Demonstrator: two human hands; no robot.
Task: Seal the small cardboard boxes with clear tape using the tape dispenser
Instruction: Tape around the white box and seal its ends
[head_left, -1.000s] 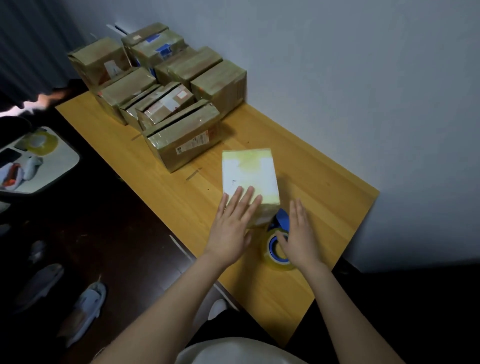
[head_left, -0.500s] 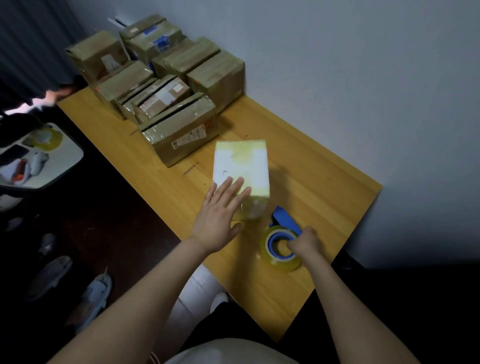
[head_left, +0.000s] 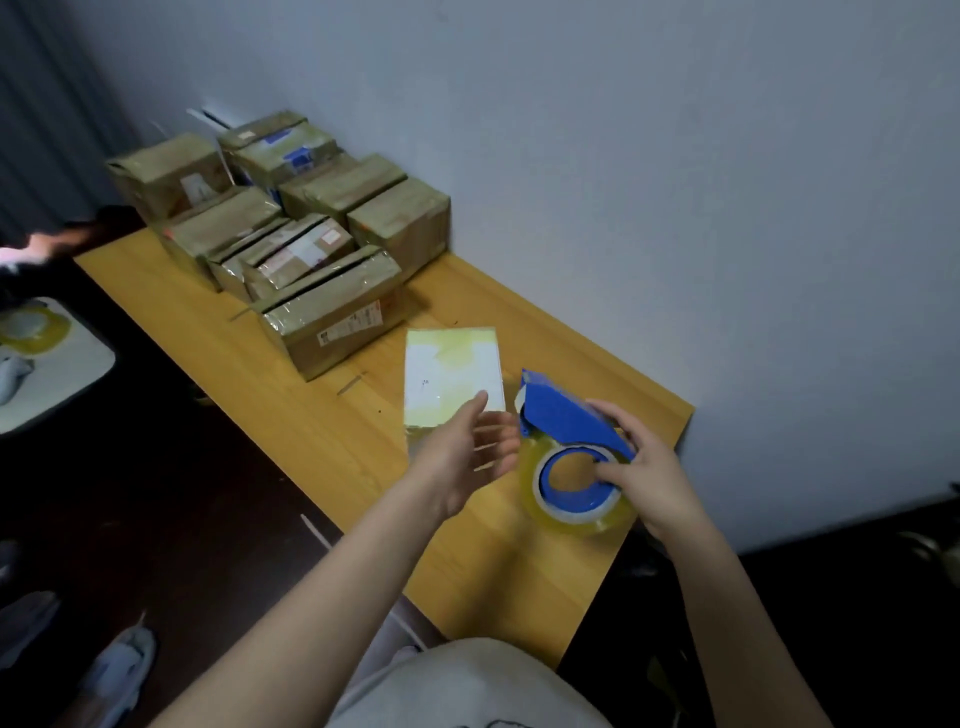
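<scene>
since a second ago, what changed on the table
The right hand gripped the blue tape dispenser and raised it off the wooden table. The left hand slid off the white box and is open beside the dispenser. The white box and the brown boxes stayed put.

I see a smooth wood bench (head_left: 550, 561), glossy tape-wrapped cardboard boxes (head_left: 332, 306), and a blue plastic dispenser (head_left: 563, 418).
</scene>
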